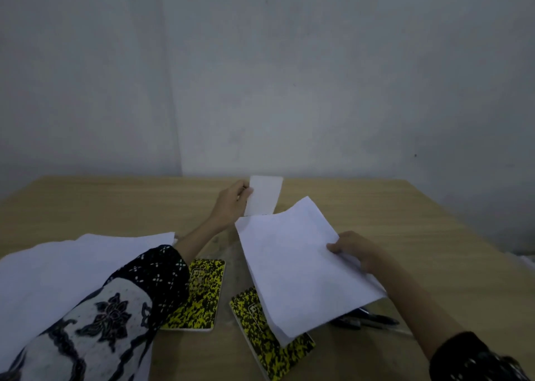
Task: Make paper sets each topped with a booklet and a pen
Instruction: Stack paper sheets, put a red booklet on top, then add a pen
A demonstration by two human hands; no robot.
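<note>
My right hand (354, 250) grips the right edge of a thin set of white sheets (301, 265), lifted and tilted above the table. My left hand (231, 204) reaches to the far side and pinches a small white paper slip (265, 195) held upright. Two yellow-and-black speckled booklets lie flat: one booklet (202, 294) under my left forearm, the other booklet (269, 334) partly covered by the lifted sheets. Dark pens (367, 320) lie under the sheets' lower right corner, partly hidden.
A large stack of white paper (58, 270) covers the left of the wooden table (405, 221), with my patterned sleeve lying across it. A pale wall stands right behind the table's far edge. The table's right edge slants down at the right.
</note>
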